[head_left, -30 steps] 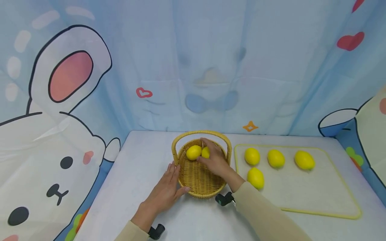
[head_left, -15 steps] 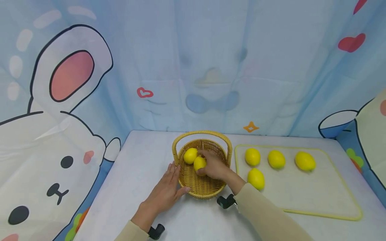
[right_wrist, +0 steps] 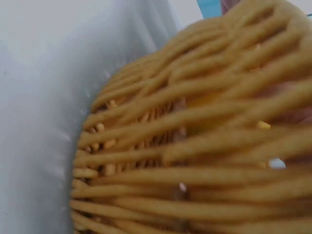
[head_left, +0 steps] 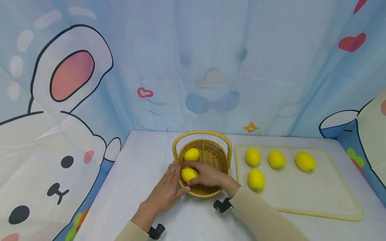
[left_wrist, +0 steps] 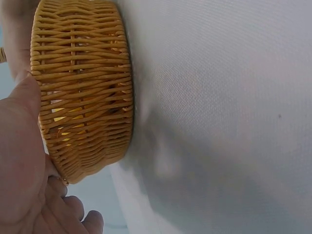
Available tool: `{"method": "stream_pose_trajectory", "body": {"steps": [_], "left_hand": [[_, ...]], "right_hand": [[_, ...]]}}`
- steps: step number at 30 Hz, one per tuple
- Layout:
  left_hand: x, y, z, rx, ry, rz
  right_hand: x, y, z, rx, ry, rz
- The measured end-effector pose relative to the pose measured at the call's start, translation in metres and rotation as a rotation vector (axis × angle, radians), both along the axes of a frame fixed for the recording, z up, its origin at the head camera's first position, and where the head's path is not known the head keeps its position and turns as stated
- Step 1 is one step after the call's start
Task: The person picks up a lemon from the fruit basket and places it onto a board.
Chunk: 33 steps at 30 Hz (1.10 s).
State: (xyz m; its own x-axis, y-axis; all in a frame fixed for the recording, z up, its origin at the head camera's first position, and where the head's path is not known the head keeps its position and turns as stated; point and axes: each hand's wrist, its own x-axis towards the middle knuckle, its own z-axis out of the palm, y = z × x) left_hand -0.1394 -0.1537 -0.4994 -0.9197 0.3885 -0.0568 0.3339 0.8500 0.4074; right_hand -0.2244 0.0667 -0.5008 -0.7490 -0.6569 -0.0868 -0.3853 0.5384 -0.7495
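- While the right hand [head_left: 208,174] grips a lemon [head_left: 188,174] inside the basket [head_left: 202,191], the left hand [head_left: 167,192] lies flat against its wall.
- Right of centre, four lemons [head_left: 255,179] sit on a mat [head_left: 316,197].

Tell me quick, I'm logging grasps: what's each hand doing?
Left hand: open, fingers flat against the basket.
Right hand: holding a lemon inside it.

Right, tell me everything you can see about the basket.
The basket is a round, shallow one woven from tan wicker, with a single arched handle that stands upright over it from side to side. It sits upright on the white table, just left of the cutting board. Two lemons are inside: one lies free toward the back, the other is gripped by the right hand near the front left. The left hand rests flat against its outer wall, fingers straight.
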Motion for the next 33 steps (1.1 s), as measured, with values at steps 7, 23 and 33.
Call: {"method": "stream_pose_trajectory", "body": {"steps": [7, 23, 33], "left_hand": [[0.001, 0.000, 0.001, 0.001, 0.000, 0.000], [0.000, 0.000, 0.001, 0.006, 0.008, -0.001], [0.000, 0.000, 0.000, -0.019, 0.012, 0.002]], "right_hand": [[0.000, -0.003, -0.002, -0.064, -0.018, 0.073], [0.003, 0.000, 0.003, -0.147, -0.047, 0.041], [0.010, 0.005, 0.012, -0.145, 0.020, -0.103]]}}
